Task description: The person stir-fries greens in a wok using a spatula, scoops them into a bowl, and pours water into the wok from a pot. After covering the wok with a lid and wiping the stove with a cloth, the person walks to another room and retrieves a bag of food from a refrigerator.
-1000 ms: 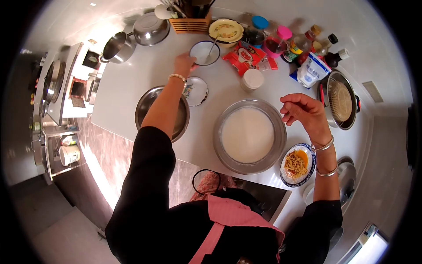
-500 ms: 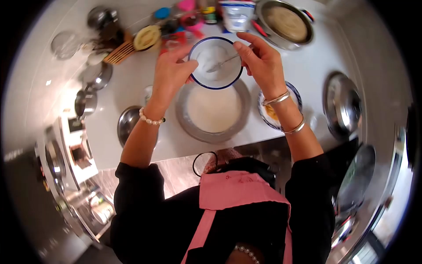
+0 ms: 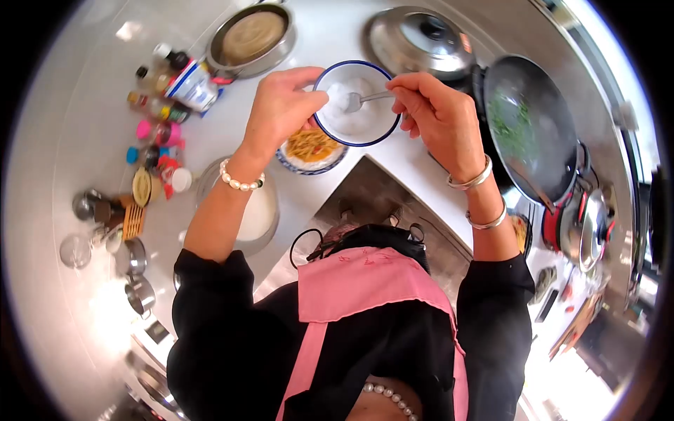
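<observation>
Centrally held: blue-rimmed bowl [image 3: 376, 123], raised between both hands, opening toward the camera, white contents [image 3: 340, 116] inside.
Left hand [image 3: 284, 105]: grips the bowl's left side, thumb at the rim.
Right hand [image 3: 441, 116]: pinches a metal utensil [image 3: 371, 97] by its handle; cannot tell if it also touches the rim.
Utensil axis: head inside the bowl, handle running right.
Wok [image 3: 562, 167]: right; right hand nearer; greens [image 3: 516, 125] inside.
Counter [image 3: 328, 38]: white; plate [image 3: 314, 170] of shredded food [image 3: 309, 148] on the near side, slightly left of the bowl; wide bowl [image 3: 272, 223] farther left; domed lid [image 3: 394, 43] far right.
</observation>
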